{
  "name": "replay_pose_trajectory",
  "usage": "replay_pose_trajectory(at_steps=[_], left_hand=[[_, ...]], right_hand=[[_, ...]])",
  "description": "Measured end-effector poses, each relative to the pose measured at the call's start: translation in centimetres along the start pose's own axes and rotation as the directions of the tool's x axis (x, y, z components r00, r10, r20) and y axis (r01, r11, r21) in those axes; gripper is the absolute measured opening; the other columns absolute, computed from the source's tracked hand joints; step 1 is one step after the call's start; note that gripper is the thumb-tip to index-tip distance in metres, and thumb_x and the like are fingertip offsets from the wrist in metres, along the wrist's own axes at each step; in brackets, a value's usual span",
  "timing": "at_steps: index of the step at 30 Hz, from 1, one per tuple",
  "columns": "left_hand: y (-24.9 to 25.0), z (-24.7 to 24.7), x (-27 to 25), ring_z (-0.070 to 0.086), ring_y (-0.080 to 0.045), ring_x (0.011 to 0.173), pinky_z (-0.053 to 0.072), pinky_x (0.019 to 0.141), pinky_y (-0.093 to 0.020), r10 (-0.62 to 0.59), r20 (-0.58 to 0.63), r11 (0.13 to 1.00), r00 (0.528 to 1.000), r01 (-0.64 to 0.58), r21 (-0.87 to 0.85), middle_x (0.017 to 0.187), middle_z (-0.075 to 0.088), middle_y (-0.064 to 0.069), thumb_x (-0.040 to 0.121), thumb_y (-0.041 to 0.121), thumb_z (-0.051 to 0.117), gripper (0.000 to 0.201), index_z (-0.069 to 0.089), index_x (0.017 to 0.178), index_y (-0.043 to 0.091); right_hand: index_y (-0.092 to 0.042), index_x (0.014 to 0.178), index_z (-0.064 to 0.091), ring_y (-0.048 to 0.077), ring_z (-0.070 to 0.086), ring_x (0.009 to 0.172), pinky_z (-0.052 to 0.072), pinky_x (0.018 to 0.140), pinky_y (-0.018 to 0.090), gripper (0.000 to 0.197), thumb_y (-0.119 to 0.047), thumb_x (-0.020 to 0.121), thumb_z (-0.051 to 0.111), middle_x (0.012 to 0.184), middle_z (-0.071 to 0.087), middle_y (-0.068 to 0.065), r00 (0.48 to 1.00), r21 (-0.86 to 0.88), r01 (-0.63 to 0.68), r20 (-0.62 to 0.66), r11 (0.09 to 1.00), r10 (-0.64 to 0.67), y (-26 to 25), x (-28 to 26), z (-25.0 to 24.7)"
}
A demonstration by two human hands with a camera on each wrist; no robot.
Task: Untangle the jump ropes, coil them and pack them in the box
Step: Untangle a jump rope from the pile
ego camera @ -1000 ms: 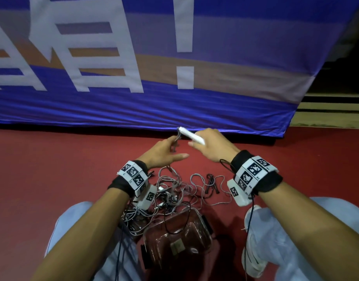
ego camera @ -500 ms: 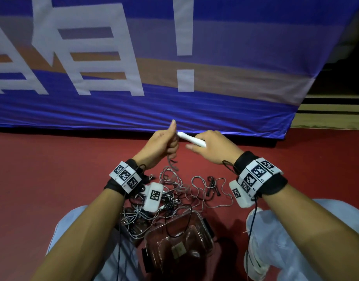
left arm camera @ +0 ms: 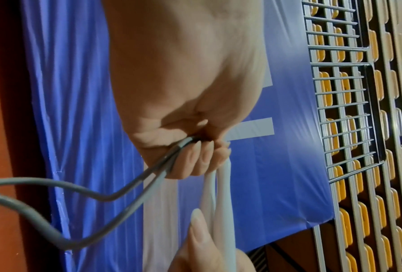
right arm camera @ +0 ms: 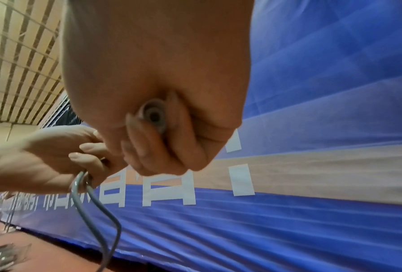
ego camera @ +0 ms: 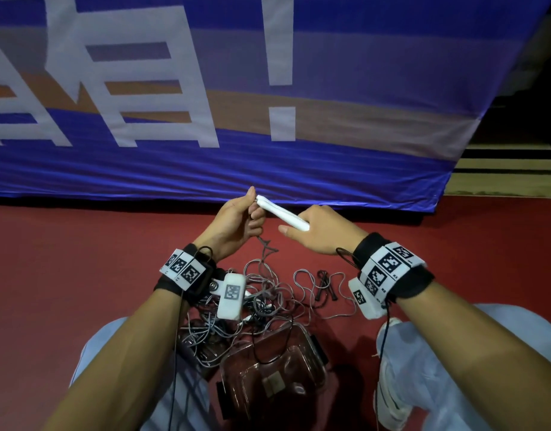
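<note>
While both hands are raised over the floor [ego camera: 50, 275], the left hand [ego camera: 233, 222] is clenched around the grey cord [left arm camera: 130, 185] where it leaves the white handles [ego camera: 282, 213]; two strands run out under its curled fingers [left arm camera: 202, 158]. Further right, the right hand [ego camera: 320, 231] grips the other end of the two handles, held side by side; the right wrist view shows one handle's round end cap inside the fist.

Below the hands, the cord drops into the tangle [ego camera: 268, 293] of grey ropes on the floor, just in front of the clear box [ego camera: 311, 381] between the knees. A small black rope [ego camera: 325, 287] lies at the tangle's right edge. Nothing coiled is visible in the box; untangling looks early.

Risks, as judged:
- Pulling the cord upward with the rest knotted could tighten the knots or drag the whole pile along.
- Winding the cord around the handles now could trap loops from other ropes.
- A wrist cable hangs into the pile on the left and could snag.
</note>
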State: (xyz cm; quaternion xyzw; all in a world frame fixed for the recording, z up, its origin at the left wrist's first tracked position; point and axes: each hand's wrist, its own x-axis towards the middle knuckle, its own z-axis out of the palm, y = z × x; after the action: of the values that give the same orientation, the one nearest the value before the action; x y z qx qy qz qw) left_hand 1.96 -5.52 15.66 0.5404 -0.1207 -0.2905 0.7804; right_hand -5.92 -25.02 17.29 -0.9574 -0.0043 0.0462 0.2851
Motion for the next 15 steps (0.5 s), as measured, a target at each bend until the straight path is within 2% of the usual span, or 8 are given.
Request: replay_pose_trajectory(at_steps=[2, 4, 7, 9, 12, 15], left_hand=[[0.2, -0.4, 0.0, 0.025, -0.008, 0.048, 0.024, 0.044, -0.020, -0.059, 0.030, 0.998, 0.998, 0.059, -0.026, 0.059, 0.035, 0.004, 0.107, 0.038, 0.038, 0.045, 0.038, 0.066, 0.020], [0.2, -0.4, 0.0, 0.017, -0.009, 0.047, 0.017, 0.042, -0.021, -0.125, 0.033, 0.992, 0.992, 0.126, -0.005, 0.056, 0.024, 0.006, 0.105, 0.042, 0.041, 0.048, 0.034, 0.061, 0.024], [0.0, 0.0, 0.0, 0.008, -0.011, 0.049, 0.008, 0.041, -0.024, -0.114, -0.071, 0.985, 0.991, 0.122, 0.122, 0.057, 0.012, 0.005, 0.099, 0.052, 0.053, 0.051, 0.033, 0.059, 0.027], [-0.2, 0.1, 0.1, 0.007, -0.010, 0.046, 0.008, 0.039, -0.024, -0.086, -0.105, 0.992, 0.991, 0.094, 0.082, 0.052, 0.013, 0.007, 0.097, 0.043, 0.059, 0.048, 0.041, 0.057, 0.025], [0.0, 0.2, 0.2, 0.004, -0.009, 0.043, 0.006, 0.037, -0.021, -0.102, -0.083, 0.992, 0.991, 0.095, -0.078, 0.046, 0.013, 0.010, 0.101, 0.029, 0.051, 0.051, 0.042, 0.051, 0.024], [0.5, 0.2, 0.0, 0.003, -0.010, 0.043, 0.004, 0.038, -0.023, -0.095, -0.045, 0.991, 0.994, 0.090, -0.099, 0.047, 0.010, 0.009, 0.103, 0.034, 0.044, 0.057, 0.036, 0.047, 0.026]], right_hand=[[-0.016, 0.066, 0.052, 0.019, 0.045, 0.048, 0.034, 0.050, 0.031, 0.059, -0.069, 0.092, 0.056, 0.059, 0.052, 0.000, 0.999, -0.034, -0.035, -0.042, 0.999, 0.033, -0.1, -0.1, 0.1], [-0.016, 0.065, 0.051, 0.019, 0.043, 0.047, 0.034, 0.049, 0.031, 0.064, -0.075, 0.091, 0.051, 0.058, 0.050, 0.000, 0.994, -0.077, -0.078, -0.076, 0.994, 0.072, -0.1, -0.3, 0.1], [-0.016, 0.064, 0.050, 0.020, 0.042, 0.046, 0.033, 0.048, 0.030, 0.064, -0.075, 0.091, 0.052, 0.060, 0.050, 0.001, 0.994, -0.113, -0.098, -0.056, 0.989, 0.092, -0.5, -0.4, 0.1], [-0.016, 0.066, 0.051, 0.020, 0.042, 0.047, 0.034, 0.049, 0.031, 0.060, -0.069, 0.093, 0.056, 0.062, 0.051, 0.002, 0.996, -0.087, -0.086, -0.025, 0.992, 0.084, -0.9, -0.2, 0.2], [-0.015, 0.070, 0.053, 0.018, 0.044, 0.049, 0.035, 0.049, 0.030, 0.047, -0.052, 0.098, 0.060, 0.063, 0.054, 0.002, 0.998, -0.023, -0.065, 0.010, 0.998, 0.065, -1.3, 0.0, 0.2], [-0.017, 0.069, 0.054, 0.017, 0.044, 0.049, 0.033, 0.049, 0.028, 0.040, -0.043, 0.099, 0.062, 0.062, 0.054, 0.000, 0.999, 0.050, -0.053, 0.017, 0.997, 0.052, -1.6, 0.1, 0.3]])
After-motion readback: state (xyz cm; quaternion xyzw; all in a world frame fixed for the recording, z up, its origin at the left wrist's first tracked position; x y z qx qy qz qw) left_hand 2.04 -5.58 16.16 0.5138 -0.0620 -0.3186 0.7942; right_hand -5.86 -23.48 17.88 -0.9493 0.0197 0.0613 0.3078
